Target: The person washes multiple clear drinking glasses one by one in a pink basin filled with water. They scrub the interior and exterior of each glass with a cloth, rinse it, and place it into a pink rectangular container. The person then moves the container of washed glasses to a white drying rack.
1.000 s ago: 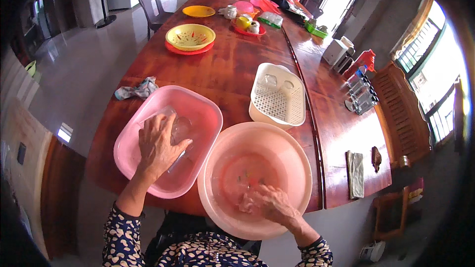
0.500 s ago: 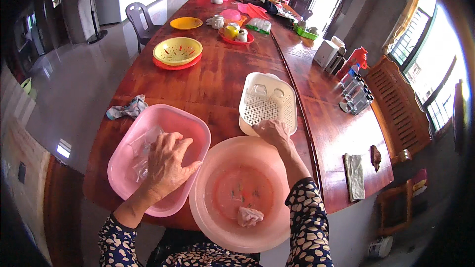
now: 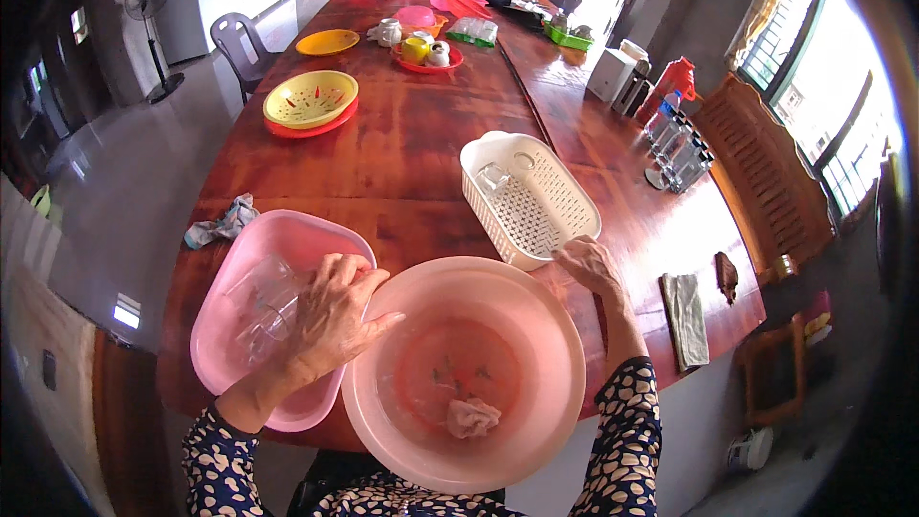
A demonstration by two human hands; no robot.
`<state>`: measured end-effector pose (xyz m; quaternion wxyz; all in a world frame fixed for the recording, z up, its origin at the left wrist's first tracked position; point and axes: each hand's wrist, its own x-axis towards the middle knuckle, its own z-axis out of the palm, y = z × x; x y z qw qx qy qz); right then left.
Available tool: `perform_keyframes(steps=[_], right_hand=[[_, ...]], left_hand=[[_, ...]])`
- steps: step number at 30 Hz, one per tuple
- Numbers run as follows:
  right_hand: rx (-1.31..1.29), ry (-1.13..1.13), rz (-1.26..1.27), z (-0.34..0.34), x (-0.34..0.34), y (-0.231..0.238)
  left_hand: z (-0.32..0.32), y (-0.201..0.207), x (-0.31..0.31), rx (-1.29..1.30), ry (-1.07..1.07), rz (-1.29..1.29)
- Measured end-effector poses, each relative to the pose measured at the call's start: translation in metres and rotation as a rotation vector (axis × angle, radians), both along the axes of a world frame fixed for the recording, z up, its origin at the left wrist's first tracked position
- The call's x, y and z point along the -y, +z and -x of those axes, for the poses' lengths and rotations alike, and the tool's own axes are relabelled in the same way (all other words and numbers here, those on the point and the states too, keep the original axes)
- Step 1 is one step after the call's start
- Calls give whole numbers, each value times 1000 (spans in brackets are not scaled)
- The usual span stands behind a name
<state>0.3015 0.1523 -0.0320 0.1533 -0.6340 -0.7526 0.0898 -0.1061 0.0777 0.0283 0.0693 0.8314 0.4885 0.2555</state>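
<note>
My left hand (image 3: pixel 335 318) is open over the right side of a pink rectangular basin (image 3: pixel 215 364), thumb apart from the curled fingers and reaching toward the round basin's rim. Several clear drinking glasses (image 3: pixel 268 297) lie in that pink basin, partly behind my hand. With my right hand (image 3: pixel 592 266) I grip the near right corner of a cream perforated basket (image 3: pixel 493 220), which stands at a slant and has two clear glasses (image 3: pixel 494 177) at its far end. Between my arms is a large pale pink round basin (image 3: pixel 565 354) holding water and a wet crumpled cloth (image 3: pixel 473 417).
A yellow colander (image 3: pixel 311 99) sits on a red basin at the left. A patterned rag (image 3: pixel 222 222) lies beyond the pink basin. Farther back is a red tray (image 3: pixel 429 62) with cups. At right are dark-topped glass bottles (image 3: pixel 680 155) and a folded grey cloth (image 3: pixel 684 321).
The cream basket has turned, its near end swinging right with my right hand. My view has shifted slightly. My left hand stays by the pink basin's right side.
</note>
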Motion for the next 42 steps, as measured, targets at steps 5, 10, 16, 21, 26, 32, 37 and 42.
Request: perform_keyframes(steps=[5,10,16,21,26,32,37,42], right_hand=[[-61,-321,-64,-46,15,-33],[-80,-332,-157,-51,60,-27],[-72,-310,-186,-58,105,-30],[247,-385,-90,-32,115,-6],[340,-312,-317,-10,60,13],[19,-183,-131,-13,-60,-32],[-97,-112,0,-7,-81,-46],[-196,-122,-21,-3,-80,-51]], left_hand=[[-20,4,-12,-26,-42,-32],[-49,1,-30,8,-57,-98],[-139,-24,-76,30,-107,-201],[-225,-56,-119,-65,-74,-143],[-268,-66,-148,-232,-27,102],[-286,-82,-155,-303,-40,327],[-297,-112,-162,-401,-4,339],[-295,-133,-172,-358,-96,224]])
